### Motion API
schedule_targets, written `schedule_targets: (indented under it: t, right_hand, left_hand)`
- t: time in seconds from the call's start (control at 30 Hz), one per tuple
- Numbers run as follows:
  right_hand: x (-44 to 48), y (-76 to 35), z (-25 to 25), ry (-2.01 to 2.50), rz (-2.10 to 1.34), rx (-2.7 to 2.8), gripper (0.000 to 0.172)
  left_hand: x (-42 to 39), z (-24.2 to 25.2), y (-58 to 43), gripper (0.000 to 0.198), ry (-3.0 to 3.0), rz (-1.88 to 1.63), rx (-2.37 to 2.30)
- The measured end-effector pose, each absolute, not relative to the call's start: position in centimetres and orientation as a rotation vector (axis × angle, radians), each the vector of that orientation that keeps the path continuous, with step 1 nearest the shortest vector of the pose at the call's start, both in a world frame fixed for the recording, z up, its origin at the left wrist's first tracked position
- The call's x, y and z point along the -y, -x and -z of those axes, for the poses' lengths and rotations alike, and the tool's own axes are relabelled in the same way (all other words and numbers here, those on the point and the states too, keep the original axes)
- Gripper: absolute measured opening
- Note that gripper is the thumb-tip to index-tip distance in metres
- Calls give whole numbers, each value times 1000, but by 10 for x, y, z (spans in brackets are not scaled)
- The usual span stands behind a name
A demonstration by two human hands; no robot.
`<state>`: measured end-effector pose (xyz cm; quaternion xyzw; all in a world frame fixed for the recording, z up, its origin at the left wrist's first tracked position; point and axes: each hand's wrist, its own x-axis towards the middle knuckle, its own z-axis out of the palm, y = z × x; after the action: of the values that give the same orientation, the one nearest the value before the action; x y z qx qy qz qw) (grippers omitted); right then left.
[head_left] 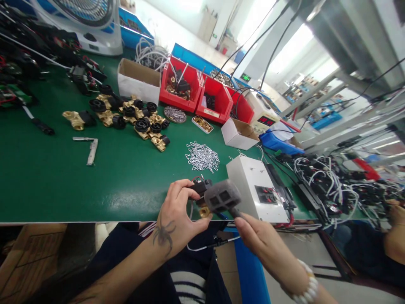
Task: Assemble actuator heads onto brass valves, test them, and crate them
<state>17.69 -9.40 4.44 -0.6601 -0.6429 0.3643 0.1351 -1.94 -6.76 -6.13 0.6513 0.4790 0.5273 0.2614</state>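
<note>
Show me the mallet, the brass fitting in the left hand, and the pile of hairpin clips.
Mallet (222, 195): head-camera view, on its dark head.
Brass fitting (204, 212): head-camera view, on its exposed end.
Pile of hairpin clips (203, 157): head-camera view, on its middle.

Brass-and-black assembly (200, 188) in left grip (179, 206), dark mallet-like tool (222, 196) in right grip (257, 234), green worktop (133, 181) beyond

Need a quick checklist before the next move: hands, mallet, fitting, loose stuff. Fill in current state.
1. Left hand gripping fitting: ok
2. Right hand on the handle of the mallet: ok
3. Mallet apart from fitting: cannot tell, they overlap in view
4. Whole fitting visible: not ok, partly hidden
5. Clips apart from both hands: ok
6. L-shaped tool apart from both hands: ok
</note>
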Motion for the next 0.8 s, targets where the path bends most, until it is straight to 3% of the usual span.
schedule_targets:
  t: [0.2,0.37,0.5,0.7,0.8]
  right_hand:
    - [95,-180,-46,1851,-1059,1603,62]
    - [95,-177,-41,1932,-1249,1867,62]
    - [93,-181,-48,1887,-1013,1618,62]
    - [90,-178,-44,1938,-1056,2035,62]
    - [88,-182,-46,1900,-926,1877,61]
  left_hand:
    - [67,61,19,32,-1776,-1415,-1299]
    - [68,62,18,30,-1807,-1402,-1282]
    - [68,62,20,30,-1774,-1396,-1302]
    - [64,62,21,32,-1811,-1420,-1293]
    - [63,62,21,32,-1810,-1421,-1305]
